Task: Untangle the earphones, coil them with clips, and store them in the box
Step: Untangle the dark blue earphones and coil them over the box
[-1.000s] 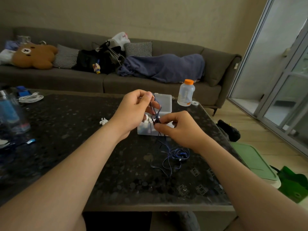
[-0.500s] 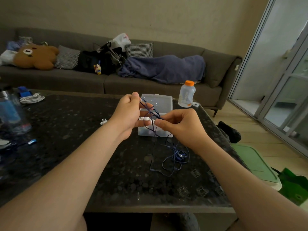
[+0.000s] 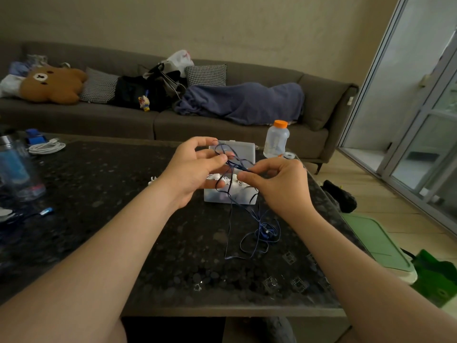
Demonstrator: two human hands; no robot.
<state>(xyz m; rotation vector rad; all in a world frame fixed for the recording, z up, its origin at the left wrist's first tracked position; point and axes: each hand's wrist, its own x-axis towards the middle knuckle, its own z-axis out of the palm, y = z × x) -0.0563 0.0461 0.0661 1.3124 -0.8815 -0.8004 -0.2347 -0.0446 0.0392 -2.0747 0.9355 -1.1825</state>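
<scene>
Since 1s ago my left hand [image 3: 195, 167] & right hand [image 3: 279, 184] drew apart. Both pinch the blue earphones [image 3: 267, 231], strand taut btwn them, rest trailing on desk [image 3: 123, 206] by box [image 3: 217, 196]. Knot's loosening, I'd say; coiling comes later.

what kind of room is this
Most likely a home living room: a long grey sofa with a bear plush on it, a dark stone-topped coffee table in front of it, and sliding glass doors on the right.

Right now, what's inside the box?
Inside the box lie white earphones. The left hand, right hand and blue cord cover part of it, so the rest is hidden.
</scene>
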